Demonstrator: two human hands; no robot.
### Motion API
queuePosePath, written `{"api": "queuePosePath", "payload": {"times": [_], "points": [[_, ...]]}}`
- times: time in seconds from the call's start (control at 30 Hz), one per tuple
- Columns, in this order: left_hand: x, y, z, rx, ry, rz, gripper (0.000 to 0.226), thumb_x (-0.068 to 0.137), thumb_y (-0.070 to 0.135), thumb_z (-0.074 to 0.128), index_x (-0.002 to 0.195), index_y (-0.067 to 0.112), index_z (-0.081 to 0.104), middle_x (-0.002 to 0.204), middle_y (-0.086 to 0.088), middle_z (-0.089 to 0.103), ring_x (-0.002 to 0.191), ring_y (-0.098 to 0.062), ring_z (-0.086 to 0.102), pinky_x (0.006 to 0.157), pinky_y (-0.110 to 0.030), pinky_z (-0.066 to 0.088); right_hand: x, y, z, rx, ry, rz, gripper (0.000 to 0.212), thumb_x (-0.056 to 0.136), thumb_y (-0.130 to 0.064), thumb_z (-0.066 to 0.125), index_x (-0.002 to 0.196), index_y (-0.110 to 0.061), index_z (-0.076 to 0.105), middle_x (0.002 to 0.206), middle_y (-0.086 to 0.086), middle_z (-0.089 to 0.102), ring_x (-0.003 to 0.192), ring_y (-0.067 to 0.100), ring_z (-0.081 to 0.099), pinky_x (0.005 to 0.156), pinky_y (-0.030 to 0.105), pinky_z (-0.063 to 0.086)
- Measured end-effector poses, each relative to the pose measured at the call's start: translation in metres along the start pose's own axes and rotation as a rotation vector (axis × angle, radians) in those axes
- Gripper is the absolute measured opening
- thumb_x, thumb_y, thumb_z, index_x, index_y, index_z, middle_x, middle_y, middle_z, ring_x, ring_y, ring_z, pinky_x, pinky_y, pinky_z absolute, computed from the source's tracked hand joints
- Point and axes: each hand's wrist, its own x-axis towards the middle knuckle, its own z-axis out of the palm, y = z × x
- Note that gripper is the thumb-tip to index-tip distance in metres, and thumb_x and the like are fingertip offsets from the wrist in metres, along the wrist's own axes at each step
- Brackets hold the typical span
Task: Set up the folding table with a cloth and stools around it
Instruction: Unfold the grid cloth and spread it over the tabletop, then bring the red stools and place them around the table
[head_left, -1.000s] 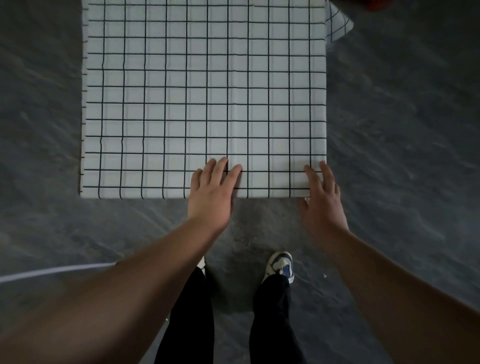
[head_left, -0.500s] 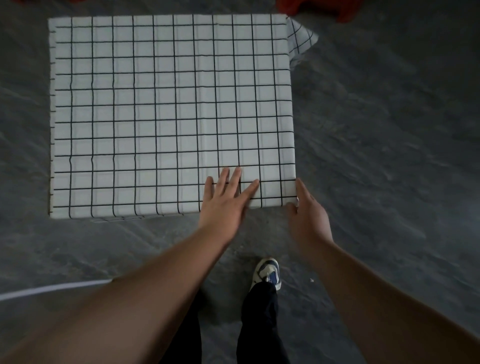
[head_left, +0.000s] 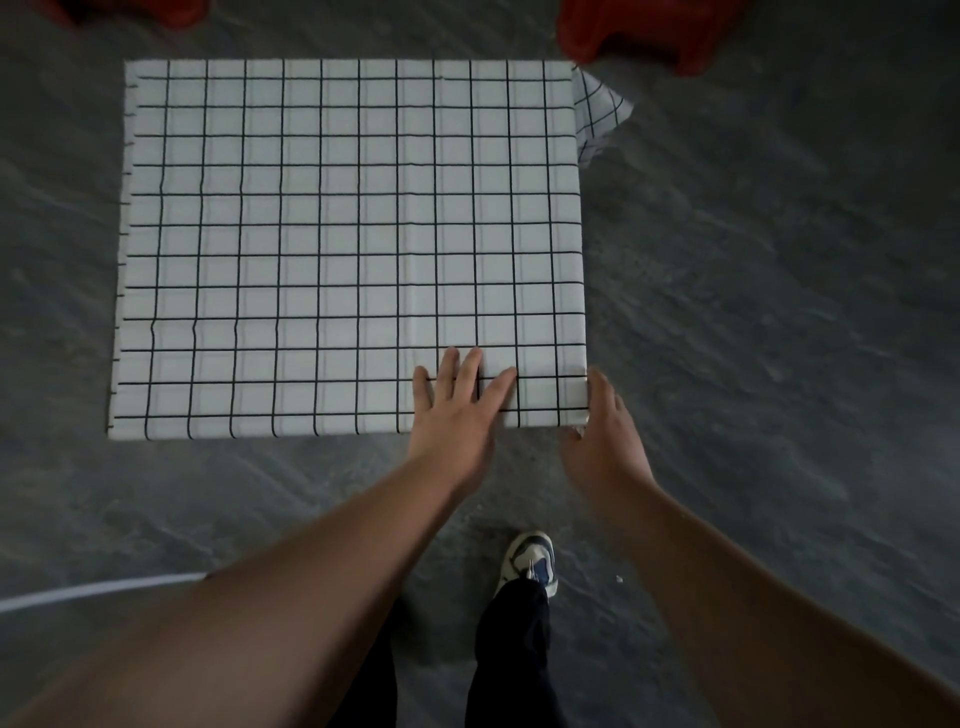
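View: head camera, looking down.
Change: the right hand, which lay on top of the cloth a second ago, has slid off the near right corner; the left hand has followed it toward that corner. The camera has drawn back, so two red stools now show at the far edge.
Meaning: probably the corner is being tucked or pulled taut; the cloth step looks almost finished, and the stools are not yet set around the table.
Cloth: spread flat over the table top, with a loose flap hanging at the far right corner.
Left hand: open, palm down, fingers spread, pressing the cloth near the front edge.
Right hand: loosely open, against the corner's side; whether it pinches cloth cannot be told.
Arms: both extended forward.
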Motion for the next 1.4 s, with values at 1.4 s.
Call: {"api": "queuePosePath", "payload": {"times": [1.4], "points": [[-0.300, -0.088, -0.539, -0.096, 0.547, 0.025, 0.064, 0.094, 0.036, 0.053, 0.152, 0.026, 0.028, 0.160, -0.006, 0.027, 0.150, -0.029, 0.013, 0.120, -0.050, 0.018, -0.346, -0.383, -0.251, -0.337, 0.405, -0.488, 0.068, 0.097, -0.041, 0.046, 0.157, -0.028, 0.017, 0.166, -0.002, 0.013, 0.153, 0.018, 0.004, 0.123, 0.045, 0.015]]}}
